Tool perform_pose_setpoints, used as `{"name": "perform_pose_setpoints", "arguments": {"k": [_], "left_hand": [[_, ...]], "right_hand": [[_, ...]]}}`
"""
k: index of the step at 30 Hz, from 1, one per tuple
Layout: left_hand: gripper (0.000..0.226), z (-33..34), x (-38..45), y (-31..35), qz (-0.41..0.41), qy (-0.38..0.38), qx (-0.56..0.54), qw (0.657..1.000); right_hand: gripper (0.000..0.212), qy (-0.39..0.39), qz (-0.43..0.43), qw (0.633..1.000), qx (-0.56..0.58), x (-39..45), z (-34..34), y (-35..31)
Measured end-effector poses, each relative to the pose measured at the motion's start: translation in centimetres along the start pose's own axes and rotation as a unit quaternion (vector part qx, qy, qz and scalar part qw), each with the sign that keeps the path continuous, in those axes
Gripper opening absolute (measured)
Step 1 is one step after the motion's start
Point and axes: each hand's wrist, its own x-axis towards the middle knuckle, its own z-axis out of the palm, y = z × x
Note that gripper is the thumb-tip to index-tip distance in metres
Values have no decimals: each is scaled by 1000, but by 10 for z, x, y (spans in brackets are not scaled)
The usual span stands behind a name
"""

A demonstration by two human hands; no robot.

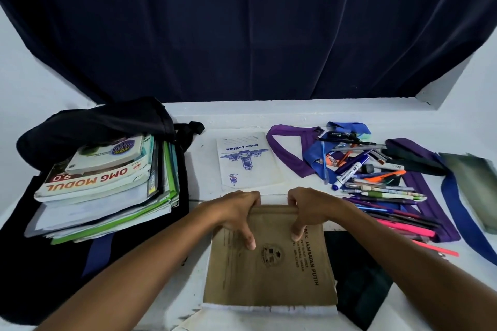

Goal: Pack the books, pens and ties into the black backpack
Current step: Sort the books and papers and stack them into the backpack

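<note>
White table under dark blue curtain. Black fabric backpack lies left of thin brown paper exercise book, book stack on it. Left hand and right hand clench brown book's far edge

There is one view only, from a wide-angle camera worn on the person's head. It looks forward and steeply down onto the white table, close enough that both forearms run in from the bottom corners and the hands meet just below the middle of the picture. The left hand and right hand sit nearest the centre. The far edge of the table lies about halfway up, and above it a dark curtain fills the upper half. The wide lens bends straight lines near the borders, so the table edge and the wall at the sides curve outward. No second view shares the scene.
</note>
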Motion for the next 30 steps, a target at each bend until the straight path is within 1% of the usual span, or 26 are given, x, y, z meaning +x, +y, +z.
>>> {"name": "perform_pose_setpoints", "arguments": {"k": [4,6,7,9,10,12,14,15,16,18,19,20,21,22,23,24,25,26,27,28,30], "left_hand": [[75,-5,2,-2,-1,-20,-42,999],[74,-13,2,-4,-13,-45,-73,996],[71,-18,-1,-4,-13,-61,-89,994],[53,-27,-7,-4,2,-85,-133,987],[46,-30,-10,-5,11,-82,-164,983],[37,-35,-18,-8,23,-50,-240,969],[30,-38,-27,-14,29,-9,-316,948],[31,-39,-31,-18,32,12,-355,934],[37,-39,-36,-22,36,36,-392,919],[55,-36,-43,-30,49,87,-468,878],[61,-33,-46,-32,55,114,-504,854],[63,-29,-46,-33,55,141,-537,830],[61,-26,-46,-32,53,169,-567,804],[53,-23,-46,-29,50,195,-593,780],[43,-22,-45,-24,48,220,-616,755],[36,-20,-44,-18,52,244,-632,734],[34,-19,-42,-11,55,263,-645,715],[33,-17,-40,-4,59,275,-658,698],[31,-15,-39,4,65,280,-670,684],[30,-13,-37,10,71,286,-675,676],[28,-10,-38,18,79,286,-673,678]], "right_hand": [[53,1,-24,999,26,-6,-10,-2],[51,-10,-33,999,38,-10,-20,-6],[50,-15,-35,998,42,-13,-25,-10],[48,-20,-39,998,38,-18,-38,-19],[47,-12,-44,998,30,-20,-45,-24],[45,23,-61,997,33,-26,-60,-34],[45,91,-85,988,92,-34,-76,-40],[49,143,-100,976,127,-38,-83,-39],[55,201,-112,959,164,-42,-90,-35],[65,286,-127,907,281,-48,-94,-24],[67,304,-124,878,347,-51,-92,-19],[67,305,-118,854,404,-52,-88,-13],[63,287,-112,838,450,-50,-81,-7],[60,251,-110,825,495,-48,-73,-1],[62,198,-117,811,538,-44,-63,3],[73,144,-130,797,572,-41,-53,4],[89,102,-145,786,592,-37,-45,3],[102,73,-161,776,606,-34,-38,1],[109,65,-174,765,616,-32,-34,-3],[111,75,-184,755,625,-30,-33,-6],[108,132,-200,741,627,-29,-35,-10]]}}
